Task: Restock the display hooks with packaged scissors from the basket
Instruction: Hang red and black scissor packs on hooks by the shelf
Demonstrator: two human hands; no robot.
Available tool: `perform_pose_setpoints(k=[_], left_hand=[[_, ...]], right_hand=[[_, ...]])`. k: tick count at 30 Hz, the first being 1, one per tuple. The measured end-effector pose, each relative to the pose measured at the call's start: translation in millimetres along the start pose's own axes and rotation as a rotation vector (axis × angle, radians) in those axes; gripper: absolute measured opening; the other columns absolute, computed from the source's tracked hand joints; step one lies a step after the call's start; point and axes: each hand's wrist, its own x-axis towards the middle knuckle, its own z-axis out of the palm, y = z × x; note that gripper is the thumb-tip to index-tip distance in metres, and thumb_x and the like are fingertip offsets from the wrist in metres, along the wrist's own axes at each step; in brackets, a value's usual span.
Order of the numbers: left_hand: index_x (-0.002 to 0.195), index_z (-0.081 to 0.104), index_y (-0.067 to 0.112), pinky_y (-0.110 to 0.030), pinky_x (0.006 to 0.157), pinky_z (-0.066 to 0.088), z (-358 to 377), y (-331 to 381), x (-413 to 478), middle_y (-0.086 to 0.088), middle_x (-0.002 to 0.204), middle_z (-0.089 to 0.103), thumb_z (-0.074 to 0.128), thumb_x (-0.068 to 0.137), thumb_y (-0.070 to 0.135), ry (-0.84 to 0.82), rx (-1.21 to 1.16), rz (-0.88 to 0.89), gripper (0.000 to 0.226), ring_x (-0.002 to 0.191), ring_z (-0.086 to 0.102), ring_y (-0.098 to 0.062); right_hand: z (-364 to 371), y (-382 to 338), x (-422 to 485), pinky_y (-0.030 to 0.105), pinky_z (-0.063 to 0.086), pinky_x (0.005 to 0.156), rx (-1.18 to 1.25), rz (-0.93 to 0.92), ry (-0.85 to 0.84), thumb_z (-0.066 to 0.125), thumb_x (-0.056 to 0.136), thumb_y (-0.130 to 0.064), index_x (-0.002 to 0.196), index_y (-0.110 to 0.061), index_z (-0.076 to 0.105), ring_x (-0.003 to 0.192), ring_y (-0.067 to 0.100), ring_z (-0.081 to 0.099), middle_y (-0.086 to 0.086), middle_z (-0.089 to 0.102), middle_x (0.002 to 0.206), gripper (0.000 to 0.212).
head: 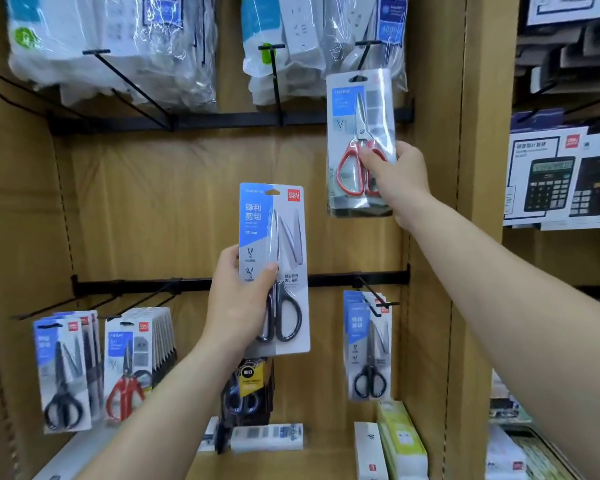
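Hanging step: R hand (395, 174) pinches red-handled pack (355, 109) just below upper hook (365, 54), L hand (243, 299) fingers (267, 276) curled round black-handled pack (274, 220) mid-panel; next prob. needs hang-hole (357, 78) aligned w/ hook tip.

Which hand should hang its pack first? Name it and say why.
Right, most likely. The right hand holds the red pack with its hang hole close under a top hook; the left hand holds the black pack mid-panel, clear of any hook tip.

The red-handled pack (357, 109) is partly covered by the right hand (395, 174), and its print is blurred. The dark pack (253, 379) is partly hidden behind the black-handled pack (284, 237).
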Motion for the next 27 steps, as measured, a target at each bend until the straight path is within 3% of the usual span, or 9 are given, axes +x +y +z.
perform_pose_setpoints(k=[3,6,10,13,15,18,21,24,27], left_hand=[[0.122,0.052,0.034,-0.045,0.088,0.061,1.4,-2.2,-1.9,0.009,0.114,0.072,0.069,0.099,0.026,-0.013,-0.007,-0.008,0.030,0.099,0.074,-0.013],[0.121,0.052,0.035,-0.046,0.089,0.061,1.3,-2.1,-1.0,0.010,0.114,0.072,0.068,0.099,0.026,-0.020,-0.013,-0.007,0.029,0.099,0.074,-0.012],[0.120,0.051,0.035,-0.043,0.089,0.061,2.7,1.0,-0.3,0.010,0.115,0.072,0.068,0.100,0.025,-0.021,-0.022,0.005,0.028,0.099,0.073,-0.011],[0.122,0.051,0.034,-0.041,0.087,0.061,6.2,1.7,-2.3,0.010,0.114,0.072,0.067,0.100,0.025,-0.033,-0.022,0.002,0.029,0.099,0.074,-0.011],[0.125,0.051,0.033,-0.032,0.079,0.061,10.1,-0.4,-5.8,0.009,0.114,0.072,0.067,0.100,0.026,-0.052,-0.018,-0.003,0.030,0.098,0.074,-0.012],[0.129,0.053,0.028,-0.023,0.072,0.059,22.0,-9.5,-15.2,0.008,0.114,0.072,0.067,0.100,0.025,-0.098,-0.023,-0.022,0.032,0.098,0.073,-0.010],[0.125,0.056,0.027,-0.038,0.088,0.060,41.3,-31.7,-29.5,0.006,0.116,0.073,0.070,0.098,0.022,-0.136,-0.015,-0.055,0.030,0.101,0.073,-0.012],[0.125,0.060,0.024,-0.046,0.095,0.059,61.9,-62.4,-46.7,0.004,0.118,0.074,0.070,0.098,0.018,-0.211,-0.004,-0.092,0.029,0.105,0.073,-0.013],[0.126,0.065,0.021,-0.030,0.088,0.061,76.9,-90.6,-63.9,0.008,0.111,0.076,0.065,0.100,0.013,-0.313,0.065,-0.108,0.027,0.097,0.073,-0.004]], right_hand=[[-1.1,3.8,1.2,0.028,0.063,0.079,0.002,-0.057,0.070,0.071,0.096,-0.039,0.131,-0.023,0.058,0.093,0.006,0.073,-0.008,0.072,0.115,0.040],[-3.2,11.0,4.8,0.039,0.064,0.085,-0.001,-0.023,0.007,0.073,0.094,-0.040,0.128,-0.027,0.063,0.095,0.010,0.075,-0.007,0.075,0.113,0.038],[-2.9,18.5,4.1,0.040,0.062,0.088,-0.053,0.017,0.021,0.071,0.094,-0.045,0.125,-0.025,0.067,0.098,0.011,0.075,-0.007,0.076,0.111,0.037],[-8.8,25.0,-15.1,0.033,0.051,0.099,-0.316,0.039,0.114,0.066,0.096,-0.051,0.147,-0.019,0.050,0.121,0.016,0.058,0.001,0.055,0.138,0.063],[-16.2,32.6,-47.5,0.031,0.046,0.098,-0.422,-0.008,0.181,0.065,0.097,-0.046,0.145,-0.020,0.050,0.122,0.017,0.053,0.001,0.051,0.134,0.057],[-22.1,50.2,-114.1,0.030,0.056,0.085,-0.231,0.068,-0.102,0.064,0.099,-0.033,0.121,-0.027,0.061,0.100,0.009,0.065,-0.001,0.066,0.115,0.023],[-23.1,77.2,-173.8,0.033,0.063,0.073,-0.022,0.264,-0.400,0.065,0.100,-0.030,0.118,-0.030,0.059,0.087,0.009,0.072,0.001,0.071,0.107,0.019],[-32.9,110.3,-205.8,0.022,0.057,0.066,0.067,0.345,-0.355,0.070,0.096,-0.014,0.125,-0.022,0.054,0.083,0.006,0.074,0.001,0.076,0.103,0.034],[-51.2,142.2,-224.2,0.031,0.061,0.080,0.067,0.419,-0.336,0.071,0.095,-0.008,0.125,-0.020,0.054,0.097,0.014,0.076,-0.004,0.079,0.108,0.037]])
